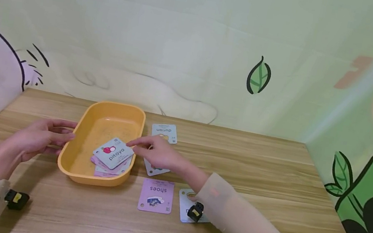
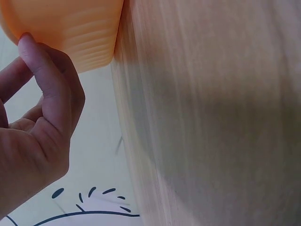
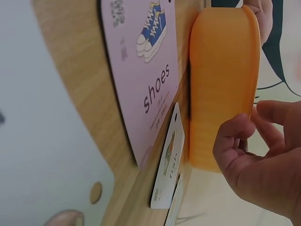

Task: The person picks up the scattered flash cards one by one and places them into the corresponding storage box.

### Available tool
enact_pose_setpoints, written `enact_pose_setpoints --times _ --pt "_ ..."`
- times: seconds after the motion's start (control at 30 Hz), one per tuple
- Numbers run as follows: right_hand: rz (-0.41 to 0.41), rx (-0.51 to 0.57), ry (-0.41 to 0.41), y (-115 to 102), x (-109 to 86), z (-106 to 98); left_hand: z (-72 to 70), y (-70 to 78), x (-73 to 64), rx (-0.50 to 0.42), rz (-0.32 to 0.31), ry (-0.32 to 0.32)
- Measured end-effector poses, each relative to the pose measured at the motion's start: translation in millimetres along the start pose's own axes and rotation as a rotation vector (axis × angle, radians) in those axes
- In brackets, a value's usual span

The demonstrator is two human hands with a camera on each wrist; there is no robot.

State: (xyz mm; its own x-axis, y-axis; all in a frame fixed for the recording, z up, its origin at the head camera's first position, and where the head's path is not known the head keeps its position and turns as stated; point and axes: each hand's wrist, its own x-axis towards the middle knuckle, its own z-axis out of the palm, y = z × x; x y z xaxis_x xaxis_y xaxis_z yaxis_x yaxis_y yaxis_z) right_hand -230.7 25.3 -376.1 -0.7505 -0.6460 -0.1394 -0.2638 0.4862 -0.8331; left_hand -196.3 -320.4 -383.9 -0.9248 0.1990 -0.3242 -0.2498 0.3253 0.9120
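An orange-yellow plastic tray (image 1: 96, 118) stands on the table, with several picture cards stacked inside. The top one, a pale blue pitaya card (image 1: 111, 152), lies aslant over the pink ones. My right hand (image 1: 157, 150) reaches over the tray's right rim and pinches that card's corner between thumb and index finger. In the right wrist view the tray wall (image 3: 221, 84) hides the cards from sight. Against the outside of the left rim, the fingers of my left hand (image 1: 38, 136) rest, bent only loosely; the left wrist view shows a fingertip touching the tray (image 2: 89, 37).
Right of the tray lie a durian card (image 1: 166, 129), a fish card (image 3: 171, 155) partly under my right hand, and a pink shoes card (image 1: 156, 196). Another pale blue card (image 1: 184, 204) is partly covered by my sleeve. A printed wall cloth (image 1: 195, 61) rises behind the table.
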Motion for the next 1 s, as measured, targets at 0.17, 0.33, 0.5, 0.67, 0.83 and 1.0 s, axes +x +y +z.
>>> enact_pose_setpoints --times 0.17,0.33,0.5,0.67,0.83,1.0 --pt "-0.005 0.031 0.019 2 -2.2 -3 -0.3 0.0 -1.0 0.000 -0.003 0.002" --pt "-0.041 0.112 0.035 8 -6.2 -8 -0.5 0.3 -0.9 -0.005 -0.007 0.003" --pt "-0.041 0.192 0.068 17 -15.8 -15 -0.4 0.5 -0.5 -0.010 -0.005 -0.002" --pt "0.001 0.186 0.072 27 -28.4 -26 -0.3 0.3 0.1 -0.008 -0.006 0.000" --pt "0.010 0.120 0.047 35 -37.9 -35 -1.5 0.5 1.2 -0.002 -0.016 -0.002" --pt "-0.010 0.033 0.016 42 -50.4 -41 -0.7 0.4 1.0 -0.001 -0.017 0.000"
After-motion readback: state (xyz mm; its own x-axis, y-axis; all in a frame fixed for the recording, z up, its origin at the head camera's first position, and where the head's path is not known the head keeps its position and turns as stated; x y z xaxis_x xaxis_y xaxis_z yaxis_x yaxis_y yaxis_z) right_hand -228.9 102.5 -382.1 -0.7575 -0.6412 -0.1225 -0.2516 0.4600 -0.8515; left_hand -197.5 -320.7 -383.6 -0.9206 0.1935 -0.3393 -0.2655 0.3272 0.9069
